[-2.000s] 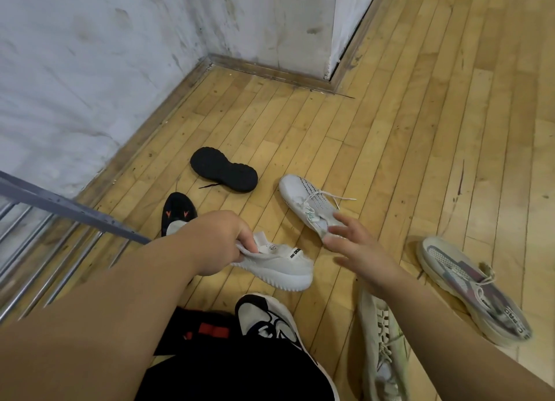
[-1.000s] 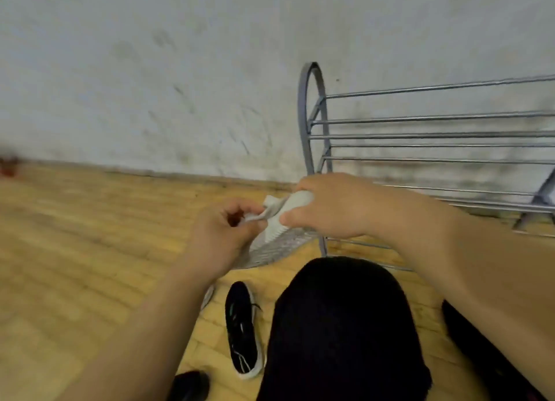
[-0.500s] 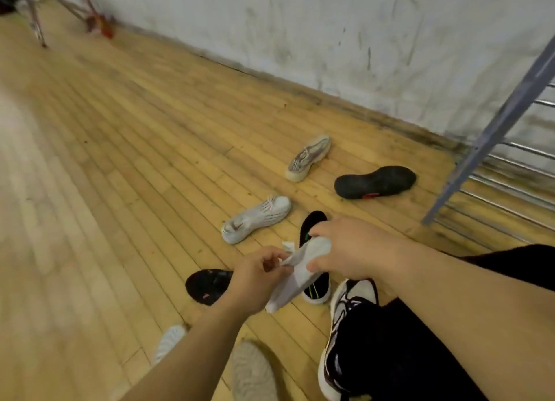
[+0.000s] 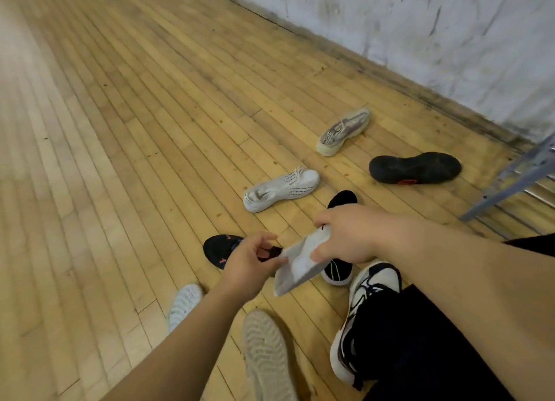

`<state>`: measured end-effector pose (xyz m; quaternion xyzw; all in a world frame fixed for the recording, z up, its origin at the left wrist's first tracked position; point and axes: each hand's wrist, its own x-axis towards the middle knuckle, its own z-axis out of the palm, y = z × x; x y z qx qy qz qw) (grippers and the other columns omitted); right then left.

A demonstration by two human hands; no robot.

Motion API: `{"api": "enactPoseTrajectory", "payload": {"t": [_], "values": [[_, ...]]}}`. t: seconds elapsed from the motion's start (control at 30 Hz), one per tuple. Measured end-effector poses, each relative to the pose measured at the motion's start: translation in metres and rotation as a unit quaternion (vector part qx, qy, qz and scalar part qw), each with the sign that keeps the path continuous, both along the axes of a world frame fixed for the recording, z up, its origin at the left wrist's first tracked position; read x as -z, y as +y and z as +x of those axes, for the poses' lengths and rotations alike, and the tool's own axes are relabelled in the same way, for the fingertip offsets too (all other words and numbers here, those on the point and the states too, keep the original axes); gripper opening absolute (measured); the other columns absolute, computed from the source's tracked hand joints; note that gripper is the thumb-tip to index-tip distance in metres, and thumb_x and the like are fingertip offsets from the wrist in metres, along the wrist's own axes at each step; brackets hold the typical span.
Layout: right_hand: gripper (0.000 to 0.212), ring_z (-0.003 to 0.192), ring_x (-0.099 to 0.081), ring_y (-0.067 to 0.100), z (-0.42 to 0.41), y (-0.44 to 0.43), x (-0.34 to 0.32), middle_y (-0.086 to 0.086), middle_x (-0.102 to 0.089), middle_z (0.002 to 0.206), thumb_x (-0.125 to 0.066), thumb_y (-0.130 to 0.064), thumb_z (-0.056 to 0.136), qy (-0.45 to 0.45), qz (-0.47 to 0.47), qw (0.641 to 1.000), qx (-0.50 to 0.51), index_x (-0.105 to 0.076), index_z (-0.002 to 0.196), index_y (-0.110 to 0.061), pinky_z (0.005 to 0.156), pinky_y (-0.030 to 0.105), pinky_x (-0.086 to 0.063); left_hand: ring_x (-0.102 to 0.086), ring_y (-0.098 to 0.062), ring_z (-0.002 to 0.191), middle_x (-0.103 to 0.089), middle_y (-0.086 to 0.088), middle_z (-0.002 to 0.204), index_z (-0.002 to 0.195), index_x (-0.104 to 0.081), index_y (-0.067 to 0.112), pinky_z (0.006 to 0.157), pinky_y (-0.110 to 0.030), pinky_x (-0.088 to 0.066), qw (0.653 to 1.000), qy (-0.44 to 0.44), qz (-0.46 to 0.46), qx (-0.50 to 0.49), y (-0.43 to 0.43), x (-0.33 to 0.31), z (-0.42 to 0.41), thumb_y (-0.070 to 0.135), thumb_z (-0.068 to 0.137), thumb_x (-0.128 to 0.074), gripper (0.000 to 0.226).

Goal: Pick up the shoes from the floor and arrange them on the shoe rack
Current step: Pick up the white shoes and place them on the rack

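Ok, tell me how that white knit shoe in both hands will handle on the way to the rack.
The white knit shoe probably flexes: its upper looks soft where the right hand pinches it. It seems light, since the left hand holds one edge with fingertips. With so loose a grip it may sag or twist.

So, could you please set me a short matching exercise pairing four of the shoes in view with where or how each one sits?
Things:
1. white knit shoe
2. black shoe near the rack
3. white laced sneaker
4. grey patterned sneaker

States:
A. lying sole-up on the floor
B. closest to the wall
C. held in both hands
D. upright on the floor between the hands and the grey sneaker

Pairs: 1-C, 2-A, 3-D, 4-B
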<state>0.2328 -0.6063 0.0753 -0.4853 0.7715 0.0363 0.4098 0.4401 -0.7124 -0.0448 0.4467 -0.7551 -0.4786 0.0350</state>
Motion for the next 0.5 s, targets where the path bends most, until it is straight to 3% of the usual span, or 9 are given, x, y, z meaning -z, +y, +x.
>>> {"api": "enactPoseTrajectory", "payload": {"t": [0.13,0.2,0.33,0.4,0.5], "values": [[0.072,0.124,-0.053,0.022,0.022,-0.003,0.005,0.0,-0.055,0.141,-0.067,-0.058,0.089,0.011,-0.05,0.998,-0.023,-0.043,0.151,-0.028,0.097,0.034,-0.049,-0.058,-0.021,0.121,-0.05,0.001,0.14,0.152,-0.043,0.035,0.098,-0.038,-0.051,0.988,-0.121,-0.035,-0.092,-0.036,0.036,0.076,0.043,0.081,-0.085,0.082],[0.066,0.113,-0.056,0.021,0.037,-0.002,0.011,0.0,-0.059,0.128,-0.065,-0.06,0.087,0.032,-0.076,0.995,-0.053,-0.047,0.143,-0.03,0.094,0.039,-0.052,-0.054,-0.031,0.125,-0.043,-0.008,0.147,0.158,-0.032,0.04,0.102,-0.045,-0.05,0.969,-0.217,-0.023,-0.119,-0.044,0.057,0.121,0.047,0.082,-0.081,0.09],[0.064,0.121,-0.053,0.021,0.058,-0.003,0.02,-0.001,-0.056,0.129,-0.063,-0.061,0.089,0.016,-0.104,0.991,-0.085,-0.047,0.144,-0.033,0.099,0.038,-0.048,-0.047,-0.042,0.128,-0.029,-0.012,0.156,0.158,-0.008,0.056,0.103,-0.05,-0.047,0.916,-0.388,0.018,-0.098,-0.041,0.099,0.191,0.061,0.076,-0.074,0.106],[0.066,0.124,-0.052,0.019,0.062,-0.003,0.023,-0.004,-0.056,0.131,-0.063,-0.062,0.089,0.006,-0.108,0.99,-0.088,-0.047,0.146,-0.034,0.101,0.037,-0.046,-0.045,-0.043,0.131,-0.026,-0.013,0.155,0.157,0.004,0.055,0.106,-0.052,-0.044,0.897,-0.428,0.058,-0.092,-0.032,0.118,0.208,0.062,0.072,-0.078,0.118],[0.067,0.125,-0.052,0.018,0.065,0.0,0.027,-0.004,-0.055,0.135,-0.063,-0.063,0.089,0.008,-0.1,0.99,-0.094,-0.045,0.148,-0.038,0.104,0.038,-0.046,-0.055,-0.039,0.119,-0.043,-0.014,0.134,0.154,0.014,0.058,0.098,-0.049,-0.052,0.887,-0.447,0.092,-0.07,-0.011,0.139,0.222,0.052,0.072,-0.084,0.128]]}}
